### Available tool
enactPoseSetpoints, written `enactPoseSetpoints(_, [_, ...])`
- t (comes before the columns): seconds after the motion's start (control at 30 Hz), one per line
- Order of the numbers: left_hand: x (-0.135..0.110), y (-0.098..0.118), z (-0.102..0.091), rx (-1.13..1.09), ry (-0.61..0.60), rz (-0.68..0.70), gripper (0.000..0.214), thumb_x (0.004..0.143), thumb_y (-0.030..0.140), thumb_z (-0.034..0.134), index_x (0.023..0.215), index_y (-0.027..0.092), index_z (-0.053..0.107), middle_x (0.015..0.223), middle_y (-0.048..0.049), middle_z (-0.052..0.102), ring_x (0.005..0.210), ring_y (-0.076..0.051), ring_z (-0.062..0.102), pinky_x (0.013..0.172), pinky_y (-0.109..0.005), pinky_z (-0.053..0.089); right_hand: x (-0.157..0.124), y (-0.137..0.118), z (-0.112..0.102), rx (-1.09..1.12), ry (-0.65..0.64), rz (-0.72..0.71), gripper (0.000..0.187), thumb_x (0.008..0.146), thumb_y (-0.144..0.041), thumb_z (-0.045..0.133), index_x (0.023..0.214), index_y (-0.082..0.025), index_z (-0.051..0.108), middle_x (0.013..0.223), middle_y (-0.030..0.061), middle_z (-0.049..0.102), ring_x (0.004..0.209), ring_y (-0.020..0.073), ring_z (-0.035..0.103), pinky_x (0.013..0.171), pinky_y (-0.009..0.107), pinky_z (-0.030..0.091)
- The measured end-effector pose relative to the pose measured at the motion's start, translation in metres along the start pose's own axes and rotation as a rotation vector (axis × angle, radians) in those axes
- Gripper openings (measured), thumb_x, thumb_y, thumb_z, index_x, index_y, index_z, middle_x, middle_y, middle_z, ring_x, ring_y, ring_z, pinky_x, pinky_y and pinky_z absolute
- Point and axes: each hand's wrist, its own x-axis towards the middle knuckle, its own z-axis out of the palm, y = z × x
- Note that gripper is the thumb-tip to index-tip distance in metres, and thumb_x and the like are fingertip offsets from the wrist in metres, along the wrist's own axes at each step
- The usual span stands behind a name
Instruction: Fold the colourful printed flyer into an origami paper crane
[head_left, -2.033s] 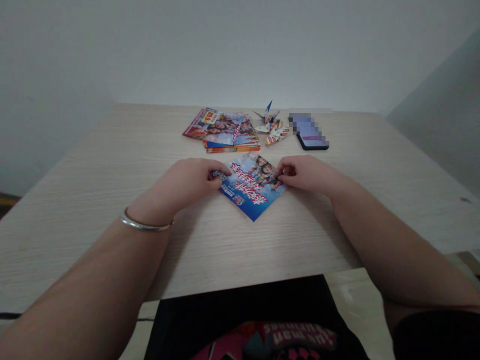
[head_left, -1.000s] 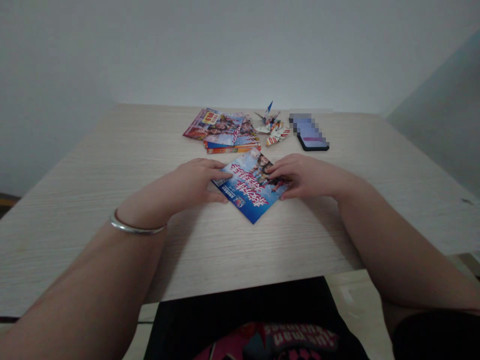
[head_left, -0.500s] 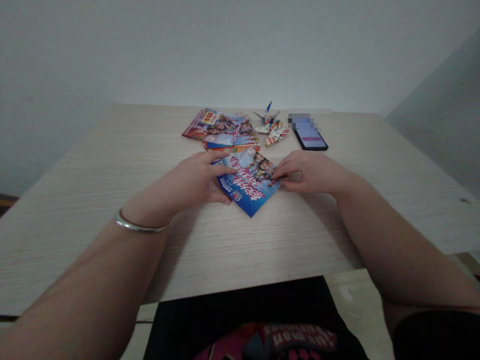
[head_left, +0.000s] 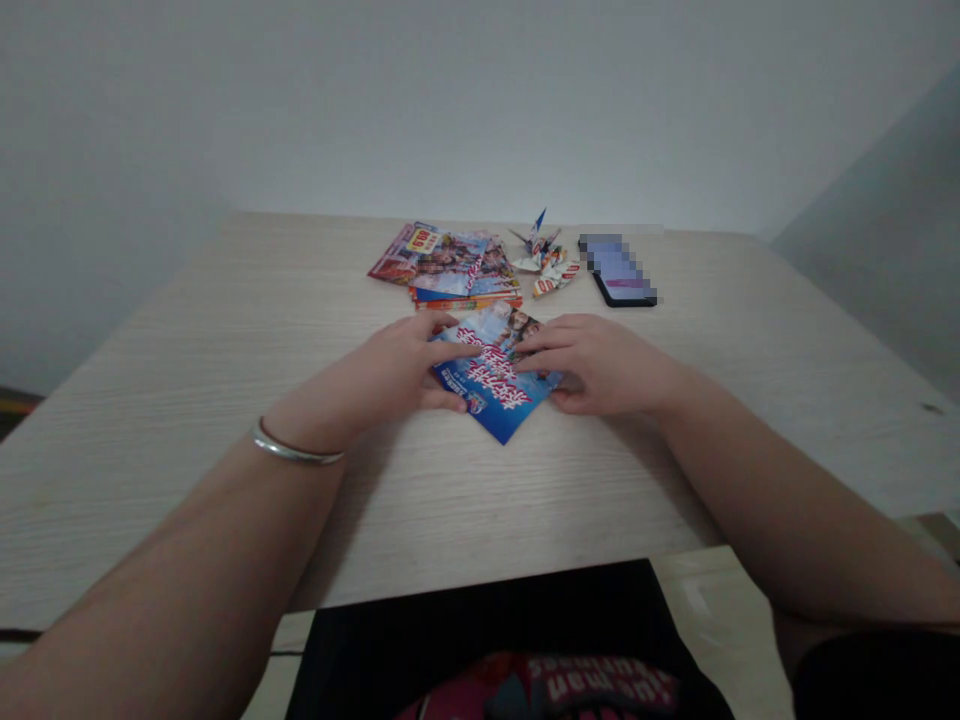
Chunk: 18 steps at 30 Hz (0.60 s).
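- One silver bangle (head_left: 296, 450) circles the left wrist, above the pale wooden table (head_left: 210, 350).
- Left hand (head_left: 397, 365): thumb and index finger stand apart at the blue leaflet's left corner, the fingers lying on top; whether they pinch it I cannot tell.
- Stack of leaflets (head_left: 450, 270): loosely fanned, just beyond the blue leaflet.
- Blue leaflet (head_left: 487, 400): between both hands on the table, set like a diamond, one corner toward the person.
- Folded paper pieces (head_left: 551, 265): right beside the stack.
- Right hand (head_left: 600, 365): fingers over the leaflet's right side, thumb near its edge; grip unclear.
- Phone (head_left: 622, 280): farthest right, screen up.
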Motion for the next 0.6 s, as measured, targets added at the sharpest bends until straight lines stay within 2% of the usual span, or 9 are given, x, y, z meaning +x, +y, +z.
enactPoseSetpoints(0.1, [-0.002,0.000,0.002,0.019,-0.019,-0.019,0.073,0.076,0.063,0.077,0.139,0.030,0.062,0.152,-0.0167,0.043,0.136,-0.040,0.048,0.111,-0.052,0.041,0.004,-0.007,0.001,-0.035,-0.034,-0.017,0.050,0.081,-0.026,0.064,0.131,-0.024,0.066,0.136,0.0074,0.067,0.123,0.0278,0.061,0.107,0.047,0.040])
enactPoseSetpoints(0.2, [-0.002,0.003,0.001,0.026,-0.009,-0.047,0.082,0.067,0.067,0.081,0.138,0.028,0.063,0.156,-0.0186,0.038,0.140,-0.044,0.043,0.113,-0.056,0.039,0.004,-0.009,0.001,-0.060,-0.040,0.010,0.044,0.084,-0.027,0.061,0.126,-0.023,0.069,0.134,0.0082,0.069,0.118,0.0285,0.064,0.109,0.051,0.036])
enactPoseSetpoints(0.27, [-0.001,0.005,-0.001,0.019,0.007,-0.042,0.079,0.068,0.066,0.081,0.135,0.026,0.066,0.157,-0.0194,0.037,0.142,-0.044,0.040,0.114,-0.056,0.037,0.003,-0.008,0.001,-0.040,-0.035,0.041,0.039,0.086,-0.024,0.057,0.122,-0.023,0.072,0.131,0.0066,0.071,0.114,0.0266,0.066,0.107,0.049,0.039])
enactPoseSetpoints(0.43, [0.001,0.008,-0.010,-0.020,-0.015,-0.009,0.051,0.083,0.052,0.074,0.125,0.022,0.073,0.154,-0.0198,0.045,0.139,-0.038,0.047,0.116,-0.052,0.037,0.000,-0.003,-0.001,0.066,-0.031,0.192,0.039,0.087,-0.017,0.052,0.118,-0.024,0.074,0.122,0.0033,0.075,0.111,0.0218,0.067,0.096,0.035,0.047])
enactPoseSetpoints(0.5, [0.000,0.009,-0.012,-0.078,-0.011,-0.020,0.040,0.093,0.050,0.062,0.122,0.025,0.074,0.151,-0.0152,0.051,0.136,-0.034,0.051,0.115,-0.049,0.039,0.000,-0.002,-0.002,0.045,-0.040,0.282,0.034,0.088,-0.019,0.051,0.110,-0.022,0.076,0.109,0.0060,0.078,0.098,0.0222,0.068,0.085,0.033,0.048])
enactPoseSetpoints(0.6, [0.001,0.011,-0.011,-0.191,0.050,-0.090,0.041,0.099,0.051,0.047,0.113,0.027,0.078,0.142,-0.0075,0.061,0.127,-0.028,0.059,0.111,-0.042,0.044,0.002,-0.001,-0.002,0.021,-0.017,0.444,0.025,0.090,-0.026,0.050,0.087,-0.019,0.074,0.081,0.0060,0.073,0.073,0.0190,0.061,0.065,0.030,0.039])
